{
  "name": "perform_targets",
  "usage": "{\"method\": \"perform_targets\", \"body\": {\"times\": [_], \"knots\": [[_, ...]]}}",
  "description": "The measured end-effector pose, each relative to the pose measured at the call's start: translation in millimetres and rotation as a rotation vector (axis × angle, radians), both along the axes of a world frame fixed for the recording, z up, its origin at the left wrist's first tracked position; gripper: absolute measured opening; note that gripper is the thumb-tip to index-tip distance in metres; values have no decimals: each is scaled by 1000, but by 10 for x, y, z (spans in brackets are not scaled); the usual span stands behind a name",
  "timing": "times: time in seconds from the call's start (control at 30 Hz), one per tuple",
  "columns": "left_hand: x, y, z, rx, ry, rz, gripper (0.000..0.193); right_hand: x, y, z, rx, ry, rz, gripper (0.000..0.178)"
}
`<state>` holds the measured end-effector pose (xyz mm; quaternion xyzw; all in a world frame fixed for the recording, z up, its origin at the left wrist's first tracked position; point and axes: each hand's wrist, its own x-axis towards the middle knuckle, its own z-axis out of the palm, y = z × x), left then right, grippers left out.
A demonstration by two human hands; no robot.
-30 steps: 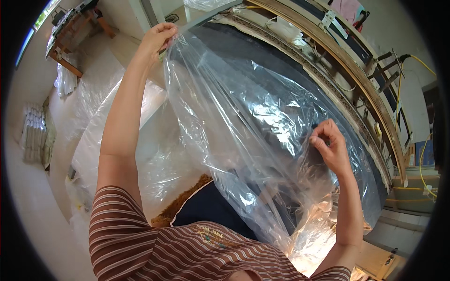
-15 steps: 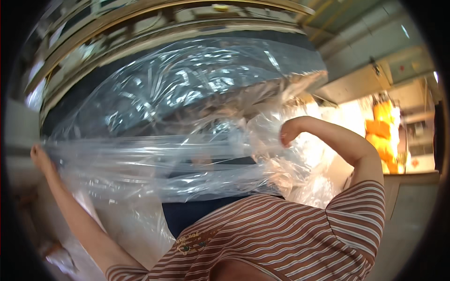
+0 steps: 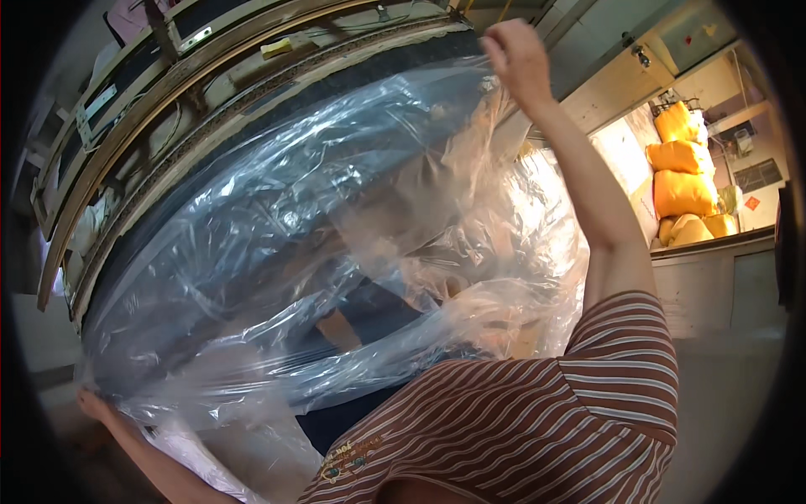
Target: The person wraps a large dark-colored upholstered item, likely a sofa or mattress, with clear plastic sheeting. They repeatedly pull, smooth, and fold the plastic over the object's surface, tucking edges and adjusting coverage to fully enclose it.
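Observation:
A large clear plastic sheet [image 3: 277,227], wrinkled and shiny, spreads across a dark flat surface [image 3: 403,57] in front of me and hangs down to my waist. At the far left, my left hand [image 3: 92,405] is closed on the sheet's near left edge. My right arm reaches up to the far right, where my right hand [image 3: 519,63] has its fingers curled at the sheet's far right corner, pinching it. Through the sheet my dark trousers and part of the surface's edge show faintly. More of the film [image 3: 537,252] bunches up below my right forearm.
Beyond the surface runs a long wooden and metal frame [image 3: 159,109] with a small yellow piece [image 3: 275,48] on it. To the right stand a pale cabinet [image 3: 609,84] and a bright opening with stacked yellow-orange bundles [image 3: 684,193].
My right hand has swung up and away from beside the bunched film to the far right corner. My left hand now sits lower in the picture, and the sheet lies more spread out.

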<state>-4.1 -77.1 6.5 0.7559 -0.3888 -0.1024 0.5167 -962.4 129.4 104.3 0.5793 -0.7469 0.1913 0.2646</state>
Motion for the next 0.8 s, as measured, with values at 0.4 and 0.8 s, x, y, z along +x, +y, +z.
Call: {"method": "perform_targets", "body": {"times": [0.4, 0.8], "knots": [[848, 526, 999, 125, -309, -51, 47, 521, 237, -835, 72, -314, 425, 47], [855, 658, 1087, 53, -10, -138, 48, 161, -38, -616, 38, -194, 156, 35]]}}
